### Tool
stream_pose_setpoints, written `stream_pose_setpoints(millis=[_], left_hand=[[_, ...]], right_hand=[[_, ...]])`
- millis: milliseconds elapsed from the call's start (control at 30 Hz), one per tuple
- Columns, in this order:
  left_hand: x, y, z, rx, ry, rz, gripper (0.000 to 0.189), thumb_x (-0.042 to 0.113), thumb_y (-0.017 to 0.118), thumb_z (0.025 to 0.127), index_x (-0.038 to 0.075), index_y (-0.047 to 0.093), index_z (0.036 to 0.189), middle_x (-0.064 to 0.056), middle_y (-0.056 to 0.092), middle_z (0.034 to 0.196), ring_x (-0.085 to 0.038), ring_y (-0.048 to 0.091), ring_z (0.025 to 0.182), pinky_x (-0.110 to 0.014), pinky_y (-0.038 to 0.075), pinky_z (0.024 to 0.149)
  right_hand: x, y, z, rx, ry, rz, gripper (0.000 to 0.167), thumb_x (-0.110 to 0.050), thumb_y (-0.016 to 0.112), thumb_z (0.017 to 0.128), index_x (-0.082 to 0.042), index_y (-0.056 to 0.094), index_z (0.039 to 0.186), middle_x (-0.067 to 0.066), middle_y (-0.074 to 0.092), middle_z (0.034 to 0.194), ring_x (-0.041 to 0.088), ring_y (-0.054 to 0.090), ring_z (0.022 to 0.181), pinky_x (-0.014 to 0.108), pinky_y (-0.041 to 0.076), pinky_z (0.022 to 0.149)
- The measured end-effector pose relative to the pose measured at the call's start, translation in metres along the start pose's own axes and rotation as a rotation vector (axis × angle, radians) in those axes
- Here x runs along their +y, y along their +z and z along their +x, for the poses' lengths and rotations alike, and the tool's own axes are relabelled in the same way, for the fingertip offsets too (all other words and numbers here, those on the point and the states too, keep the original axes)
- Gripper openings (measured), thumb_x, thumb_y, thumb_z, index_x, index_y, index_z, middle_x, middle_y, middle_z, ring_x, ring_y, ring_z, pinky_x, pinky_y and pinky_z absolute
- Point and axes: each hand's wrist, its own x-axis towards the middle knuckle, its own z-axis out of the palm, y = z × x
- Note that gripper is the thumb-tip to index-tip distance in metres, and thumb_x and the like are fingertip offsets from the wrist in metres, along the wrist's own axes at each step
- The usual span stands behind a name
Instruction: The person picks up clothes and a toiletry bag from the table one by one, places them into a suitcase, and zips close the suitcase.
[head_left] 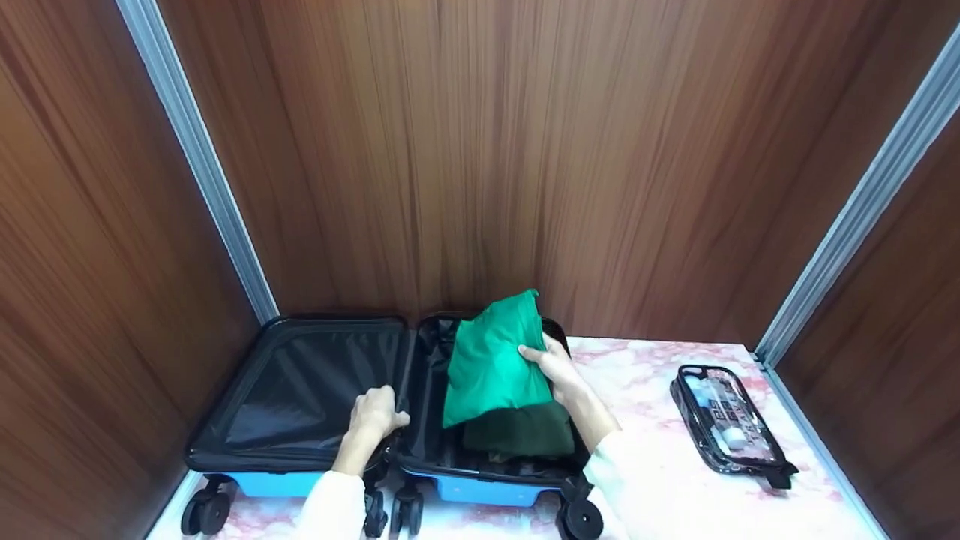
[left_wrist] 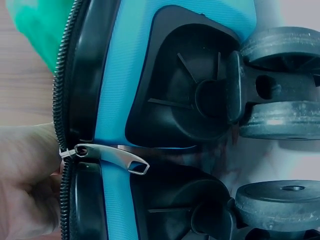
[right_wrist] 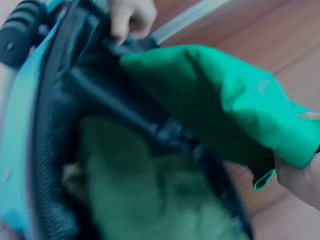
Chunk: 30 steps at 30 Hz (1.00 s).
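A blue suitcase with a black lining [head_left: 315, 390] lies spread open on the floor. In its right half is a dark green folded cloth [head_left: 517, 431]. Above this half, my right hand [head_left: 559, 367] grips a bright green piece of fabric [head_left: 495, 360] by its right side, thumb on top. In the right wrist view the green fabric [right_wrist: 250, 95] hangs tilted over the lining. My left hand [head_left: 375, 411] grips the suitcase's inner edge between the halves, near the zipper pull [left_wrist: 117, 156]; some fingers are hidden.
A clear toiletry pouch [head_left: 731, 416] with black trim and small bottles lies on the marbled surface [head_left: 637, 367] at right. Wood-grain panels [head_left: 480, 150] stand behind and at both sides. Black caster wheels [head_left: 581, 517] jut from the suitcase's near side.
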Motion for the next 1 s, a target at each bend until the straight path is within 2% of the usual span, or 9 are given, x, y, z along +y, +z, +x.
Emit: stream_pose_setpoints(millis=[133,200,267,367,433,633,733,833,1000], left_hand=[[-0.001,0.0,0.0,0.005,0.01,-0.005,0.023,0.021,0.074,0.077,0.002,0.065,0.084,-0.02,0.071,0.09,-0.042,0.067,0.083,-0.05,0.054,0.075],[-0.003,-0.002,0.001,0.009,0.01,-0.007,0.024,0.021,0.074,0.077,0.001,0.065,0.086,-0.022,0.071,0.092,-0.043,0.067,0.085,-0.051,0.054,0.076],[-0.004,-0.004,0.001,0.01,0.003,-0.005,0.025,0.021,0.074,0.077,0.001,0.064,0.087,-0.022,0.071,0.093,-0.044,0.067,0.086,-0.051,0.054,0.077],[-0.005,-0.007,0.003,0.019,-0.009,-0.002,0.026,0.021,0.075,0.077,0.0,0.064,0.089,-0.023,0.071,0.095,-0.045,0.066,0.087,-0.052,0.054,0.077],[-0.005,-0.008,0.004,0.024,-0.006,-0.002,0.027,0.022,0.075,0.077,0.0,0.063,0.089,-0.024,0.071,0.097,-0.046,0.067,0.088,-0.052,0.054,0.077],[-0.006,-0.003,0.002,0.017,-0.011,-0.013,0.027,0.021,0.075,0.077,0.0,0.064,0.089,-0.025,0.071,0.096,-0.046,0.067,0.088,-0.052,0.054,0.077],[-0.007,-0.001,0.0,0.024,-0.016,-0.014,0.027,0.021,0.075,0.077,0.0,0.064,0.089,-0.025,0.071,0.096,-0.046,0.067,0.087,-0.052,0.054,0.077],[-0.006,0.001,0.0,0.03,-0.006,-0.013,0.029,0.022,0.075,0.076,-0.001,0.064,0.09,-0.026,0.071,0.099,-0.048,0.066,0.087,-0.053,0.054,0.077],[-0.002,0.003,0.0,0.018,-0.003,-0.022,0.03,0.023,0.075,0.077,-0.001,0.064,0.093,-0.027,0.071,0.101,-0.048,0.066,0.09,-0.053,0.054,0.079]], right_hand=[[0.033,-0.017,-0.005,0.064,0.055,-0.035,0.055,-0.005,0.05,0.099,-0.006,0.035,0.153,0.02,0.054,0.139,0.022,0.059,0.111,0.037,0.049,0.095],[0.044,-0.025,-0.008,0.107,0.105,-0.065,0.058,-0.002,0.048,0.099,-0.001,0.031,0.153,0.025,0.047,0.146,0.029,0.055,0.122,0.043,0.046,0.104],[0.049,-0.029,-0.011,0.137,0.152,-0.093,0.062,0.001,0.047,0.098,0.004,0.023,0.155,0.029,0.036,0.154,0.037,0.043,0.136,0.051,0.037,0.114],[0.049,-0.031,-0.011,0.136,0.14,-0.157,0.07,0.006,0.046,0.094,0.009,0.012,0.155,0.033,0.022,0.159,0.045,0.024,0.147,0.055,0.021,0.121],[0.046,-0.03,-0.012,0.147,0.1,-0.226,0.075,0.01,0.045,0.09,0.009,0.008,0.155,0.034,0.02,0.158,0.047,0.02,0.148,0.057,0.017,0.122],[0.047,-0.03,-0.016,0.277,0.009,-0.606,0.087,0.01,0.052,0.079,0.007,0.011,0.155,0.037,0.035,0.15,0.05,0.037,0.14,0.058,0.031,0.115],[0.047,-0.028,-0.018,0.276,-0.003,-0.738,0.088,0.006,0.057,0.079,0.009,0.012,0.154,0.04,0.042,0.144,0.052,0.045,0.133,0.057,0.037,0.111],[0.044,-0.026,-0.016,0.279,-0.007,-0.762,0.087,0.003,0.06,0.08,0.01,0.013,0.154,0.04,0.044,0.143,0.051,0.047,0.132,0.056,0.037,0.111],[0.038,-0.026,-0.005,0.316,-0.044,-0.712,0.084,0.003,0.059,0.081,0.01,0.017,0.153,0.039,0.039,0.148,0.049,0.04,0.139,0.054,0.032,0.116]])
